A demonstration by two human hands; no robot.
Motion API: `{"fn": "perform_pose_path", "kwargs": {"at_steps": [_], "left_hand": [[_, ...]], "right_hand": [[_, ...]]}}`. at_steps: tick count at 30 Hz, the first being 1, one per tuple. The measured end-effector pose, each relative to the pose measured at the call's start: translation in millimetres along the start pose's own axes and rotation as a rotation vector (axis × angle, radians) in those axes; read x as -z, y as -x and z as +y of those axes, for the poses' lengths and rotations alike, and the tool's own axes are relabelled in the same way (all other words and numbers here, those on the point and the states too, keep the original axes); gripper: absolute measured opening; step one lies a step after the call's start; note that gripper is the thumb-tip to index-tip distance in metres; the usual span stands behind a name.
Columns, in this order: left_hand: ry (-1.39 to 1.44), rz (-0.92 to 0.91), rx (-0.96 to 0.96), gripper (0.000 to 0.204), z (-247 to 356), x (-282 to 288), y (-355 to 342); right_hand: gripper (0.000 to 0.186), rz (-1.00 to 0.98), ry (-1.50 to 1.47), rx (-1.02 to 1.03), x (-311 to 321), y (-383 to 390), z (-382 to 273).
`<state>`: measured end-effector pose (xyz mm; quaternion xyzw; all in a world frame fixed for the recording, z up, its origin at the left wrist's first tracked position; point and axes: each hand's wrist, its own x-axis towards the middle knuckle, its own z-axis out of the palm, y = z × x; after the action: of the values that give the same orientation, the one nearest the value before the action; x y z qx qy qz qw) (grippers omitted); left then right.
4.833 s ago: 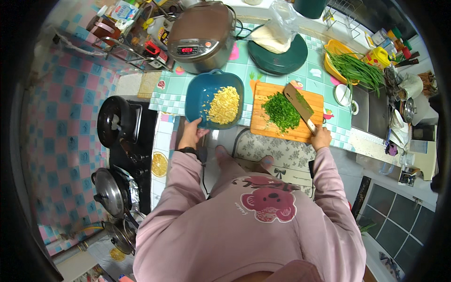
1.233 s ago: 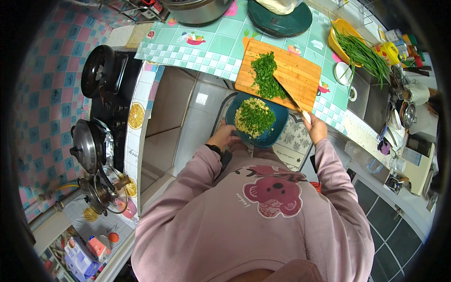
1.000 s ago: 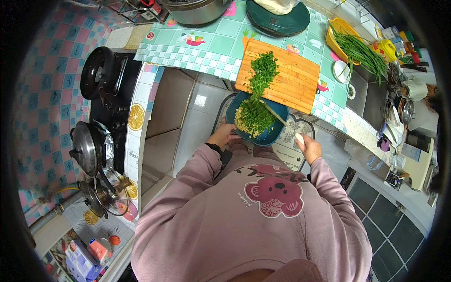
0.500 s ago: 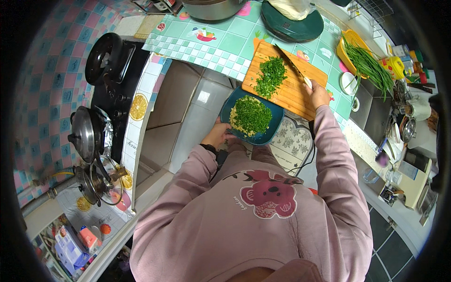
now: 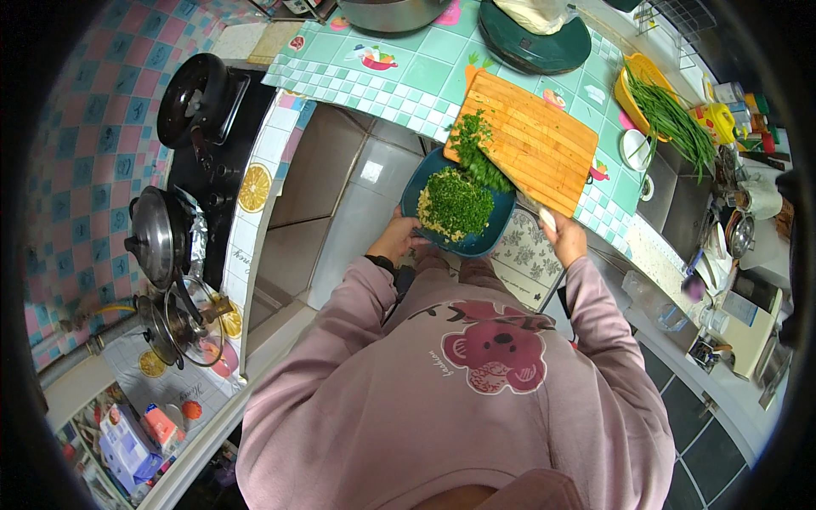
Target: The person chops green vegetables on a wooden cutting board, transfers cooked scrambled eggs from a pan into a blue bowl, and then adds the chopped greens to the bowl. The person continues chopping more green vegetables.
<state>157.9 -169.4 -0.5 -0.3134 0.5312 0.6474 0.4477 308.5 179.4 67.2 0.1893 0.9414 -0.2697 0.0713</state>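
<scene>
My left hand (image 5: 397, 235) grips the left side of a teal bowl (image 5: 497, 229), held just below the counter's edge. In it, chopped greens (image 5: 459, 200) cover crumbly yellow bits (image 5: 429, 217). My right hand (image 5: 565, 238) is closed round the pale handle of a knife (image 5: 546, 218), whose blade slants up-left along the front edge of the wooden cutting board (image 5: 544, 132), largely obscured by greens. More chopped greens (image 5: 472, 136) lie at the board's left front and hang over into the bowl.
A green-tiled counter (image 5: 408, 68) holds a green round appliance (image 5: 531, 55) and a yellow basket of long greens (image 5: 637, 98), beside a steel sink (image 5: 667, 200). At left are a stove (image 5: 212, 195), black pan (image 5: 187, 98) and lidded pot (image 5: 153, 238).
Since half a second ago my right hand and knife have moved down toward the front edge of the board. The greens left on it have shifted toward the bowl, which now holds more than earlier.
</scene>
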Motion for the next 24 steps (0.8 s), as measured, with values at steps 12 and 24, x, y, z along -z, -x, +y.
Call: {"fn": "perform_pose_path", "kwargs": {"at_steps": [12,24], "left_hand": [[0.043,0.004,-0.053,0.058,6.1,24.0,-8.1],[0.058,0.052,-0.053,0.053,25.2,30.3,1.5]], "right_hand": [[0.029,0.248,0.033,0.085,16.3,-66.5,-31.7],[0.025,0.101,0.063,0.205,-13.9,-42.6,-43.2]]}}
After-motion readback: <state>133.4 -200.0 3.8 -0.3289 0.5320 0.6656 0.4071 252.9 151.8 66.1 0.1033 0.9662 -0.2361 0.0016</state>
